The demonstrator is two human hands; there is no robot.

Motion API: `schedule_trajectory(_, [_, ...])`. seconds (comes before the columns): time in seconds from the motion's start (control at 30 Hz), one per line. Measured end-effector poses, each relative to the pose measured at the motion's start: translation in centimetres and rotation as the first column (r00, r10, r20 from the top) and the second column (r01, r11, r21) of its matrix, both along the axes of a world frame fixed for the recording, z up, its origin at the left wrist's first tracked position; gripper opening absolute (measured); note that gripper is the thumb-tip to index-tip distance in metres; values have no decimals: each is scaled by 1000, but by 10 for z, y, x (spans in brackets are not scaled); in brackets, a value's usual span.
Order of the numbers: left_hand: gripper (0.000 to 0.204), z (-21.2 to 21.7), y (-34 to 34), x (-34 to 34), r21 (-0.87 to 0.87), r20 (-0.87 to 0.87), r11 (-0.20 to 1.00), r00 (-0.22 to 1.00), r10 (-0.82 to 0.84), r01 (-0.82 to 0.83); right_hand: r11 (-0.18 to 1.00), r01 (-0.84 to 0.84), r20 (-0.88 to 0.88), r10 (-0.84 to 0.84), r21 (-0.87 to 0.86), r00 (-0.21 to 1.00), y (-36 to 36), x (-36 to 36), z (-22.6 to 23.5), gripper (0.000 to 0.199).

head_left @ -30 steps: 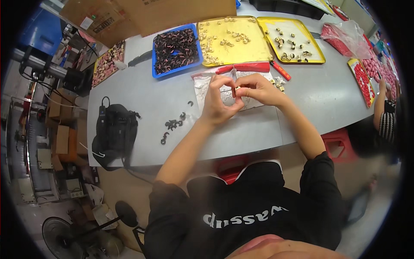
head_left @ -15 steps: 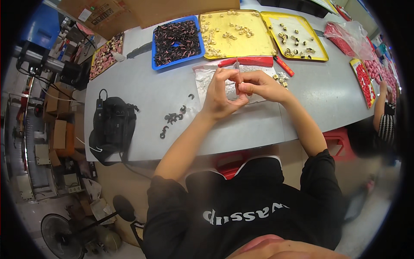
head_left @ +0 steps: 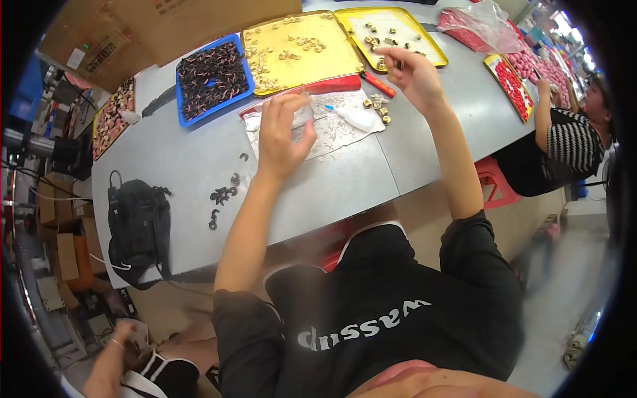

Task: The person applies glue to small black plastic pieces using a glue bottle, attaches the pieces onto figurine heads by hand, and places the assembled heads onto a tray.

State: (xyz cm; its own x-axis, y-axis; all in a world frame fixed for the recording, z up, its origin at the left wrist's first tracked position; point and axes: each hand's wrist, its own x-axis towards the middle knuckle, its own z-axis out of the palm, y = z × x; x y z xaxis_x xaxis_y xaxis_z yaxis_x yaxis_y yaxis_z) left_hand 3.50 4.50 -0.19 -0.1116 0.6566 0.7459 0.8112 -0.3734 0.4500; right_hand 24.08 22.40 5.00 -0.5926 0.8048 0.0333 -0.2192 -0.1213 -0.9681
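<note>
My left hand [head_left: 284, 136] is raised over the white paper sheet [head_left: 325, 142], its fingers curved and its thumb apart, with nothing visible in the gap. On that sheet lies a white squeeze bottle [head_left: 358, 119] with a blue tip. My right hand [head_left: 418, 83] reaches over the near edge of the yellow tray with a white liner [head_left: 418, 33]. Its index finger and thumb are apart; a small dark piece shows in the gap, apparently lying in the tray. Several small cream-and-black pieces [head_left: 378, 109] sit beside the sheet.
A blue tray [head_left: 250, 83] holds black curved pieces; a yellow tray [head_left: 345, 46] holds cream pieces. Loose black pieces [head_left: 222, 194] and a black bag [head_left: 136, 229] lie at left. A red strip [head_left: 378, 85] lies between trays. One person sits at right; another's arm shows lower left.
My hands have parted: the right moved up and right to the lined tray, while the left stayed over the sheet. The white bottle is uncovered. The whole view has shifted.
</note>
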Motion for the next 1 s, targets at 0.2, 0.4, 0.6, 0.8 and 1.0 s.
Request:
schedule_trajectory(0.2, [23,-1,1,7,-85,11,992,996,-93,93,698,-81,606,-550,711,575,-52,16,-47,44])
schedule_trajectory(0.4, [18,-8,3,3,-94,5,992,996,-85,85,548,-271,594,-585,791,551,-53,-1,-51,42])
schedule_trajectory(0.6, [14,-12,7,0,-83,3,992,995,-95,95,414,-382,563,-581,826,588,-32,-1,-66,32])
schedule_trajectory(0.8, [13,-12,4,-5,-94,17,991,995,-95,96,266,-409,485,-566,873,666,-44,4,-71,24])
schedule_trajectory(1.0, [11,-11,6,-5,-105,13,991,996,-85,86,288,-432,519,-493,855,698,-36,6,-69,23])
